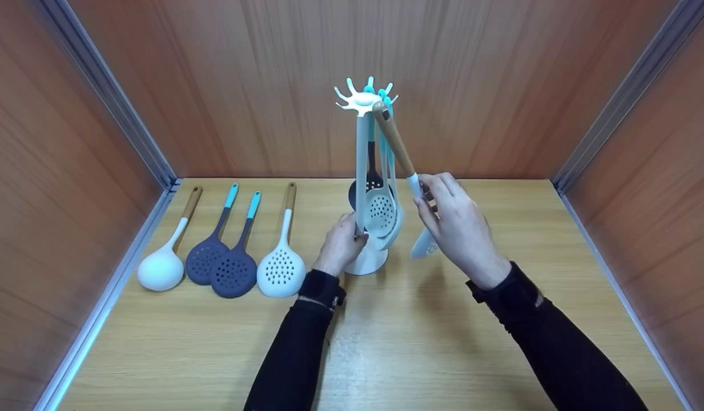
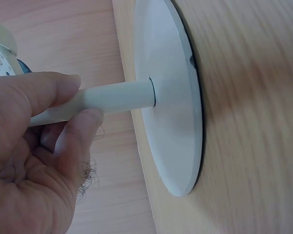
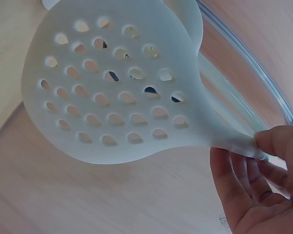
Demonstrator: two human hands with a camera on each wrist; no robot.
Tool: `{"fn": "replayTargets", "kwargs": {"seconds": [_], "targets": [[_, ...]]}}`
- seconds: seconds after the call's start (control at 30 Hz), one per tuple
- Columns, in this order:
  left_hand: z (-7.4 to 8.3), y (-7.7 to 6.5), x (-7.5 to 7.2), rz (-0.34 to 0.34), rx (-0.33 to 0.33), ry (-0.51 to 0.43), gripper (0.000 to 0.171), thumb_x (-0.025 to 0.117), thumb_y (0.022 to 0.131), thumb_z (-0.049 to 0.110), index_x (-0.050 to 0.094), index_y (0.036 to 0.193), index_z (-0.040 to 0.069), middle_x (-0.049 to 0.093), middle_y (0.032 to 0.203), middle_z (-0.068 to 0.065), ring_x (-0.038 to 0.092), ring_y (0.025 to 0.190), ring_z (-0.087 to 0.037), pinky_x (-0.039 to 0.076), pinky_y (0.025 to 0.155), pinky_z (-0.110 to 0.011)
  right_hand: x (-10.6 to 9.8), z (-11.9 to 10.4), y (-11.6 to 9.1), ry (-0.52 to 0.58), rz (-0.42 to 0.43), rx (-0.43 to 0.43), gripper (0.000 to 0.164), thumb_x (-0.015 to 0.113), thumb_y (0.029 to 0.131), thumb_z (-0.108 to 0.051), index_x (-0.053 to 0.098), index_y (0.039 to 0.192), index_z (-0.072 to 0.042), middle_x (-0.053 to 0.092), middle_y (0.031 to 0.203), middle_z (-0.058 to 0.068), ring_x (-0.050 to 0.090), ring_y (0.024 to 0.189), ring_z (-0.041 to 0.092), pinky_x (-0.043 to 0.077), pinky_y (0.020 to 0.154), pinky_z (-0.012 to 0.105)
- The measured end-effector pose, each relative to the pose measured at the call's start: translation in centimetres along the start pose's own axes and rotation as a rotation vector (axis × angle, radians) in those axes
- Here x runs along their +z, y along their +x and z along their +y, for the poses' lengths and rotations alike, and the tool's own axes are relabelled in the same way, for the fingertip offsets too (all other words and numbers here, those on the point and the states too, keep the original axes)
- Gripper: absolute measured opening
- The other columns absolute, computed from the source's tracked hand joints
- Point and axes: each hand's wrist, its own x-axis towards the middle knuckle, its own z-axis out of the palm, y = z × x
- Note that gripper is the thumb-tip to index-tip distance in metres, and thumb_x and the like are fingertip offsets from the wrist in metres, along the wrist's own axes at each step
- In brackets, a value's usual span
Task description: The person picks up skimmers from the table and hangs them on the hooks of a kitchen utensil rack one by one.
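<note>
A white utensil stand [image 1: 361,165] with a ring of hooks on top stands on the table. My left hand [image 1: 341,242] grips its post low down, thumb and fingers around it just above the round base [image 2: 171,131]. My right hand [image 1: 460,225] pinches the white neck of a skimmer [image 1: 397,142] with a wooden handle. Its handle end points up beside the hooks; whether it touches one I cannot tell. The perforated head [image 3: 115,108] hangs below the right hand, clear of the table. Several utensils with turquoise handles hang on the stand, among them a pale skimmer [image 1: 380,212].
Left of the stand lie a white ladle [image 1: 161,268] with a wooden handle, two overlapping dark skimmers [image 1: 233,274] with turquoise handle ends, and a white skimmer [image 1: 281,274] with a wooden handle. Wood-grain panels [image 1: 260,85] enclose the table at the back and sides.
</note>
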Motion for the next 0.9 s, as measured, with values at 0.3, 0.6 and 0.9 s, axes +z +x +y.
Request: {"fn": "replayTargets", "kwargs": {"seconds": [0.3, 0.6, 0.9], "targets": [[0.1, 0.2, -0.1, -0.006, -0.001, 0.010, 0.057, 0.073, 0.112, 0.001, 0.064, 0.167, 0.013, 0.071, 0.158, -0.019, 0.066, 0.155, -0.038, 0.055, 0.133, -0.057, 0.7, -0.2, -0.1, 0.018, -0.013, 0.029, 0.035, 0.072, 0.118, -0.014, 0.066, 0.150, 0.000, 0.071, 0.133, 0.018, 0.082, 0.118, 0.032, 0.076, 0.091, 0.044], [0.0, 0.4, -0.2, -0.012, -0.017, 0.008, 0.058, 0.074, 0.112, 0.002, 0.063, 0.168, 0.013, 0.070, 0.159, -0.019, 0.065, 0.157, -0.038, 0.054, 0.134, -0.057, 1.2, -0.5, -0.1, 0.044, -0.017, 0.041, 0.037, 0.073, 0.118, -0.016, 0.066, 0.151, -0.002, 0.071, 0.136, 0.017, 0.082, 0.118, 0.032, 0.076, 0.092, 0.043], [-0.2, 0.4, -0.3, 0.008, 0.006, 0.029, 0.053, 0.075, 0.110, 0.001, 0.067, 0.162, 0.011, 0.073, 0.156, -0.020, 0.066, 0.154, -0.040, 0.053, 0.134, -0.060, 2.0, -0.8, -0.2, 0.101, -0.034, 0.034, 0.036, 0.072, 0.118, -0.014, 0.065, 0.150, 0.000, 0.072, 0.133, 0.018, 0.080, 0.117, 0.031, 0.075, 0.090, 0.039]]}}
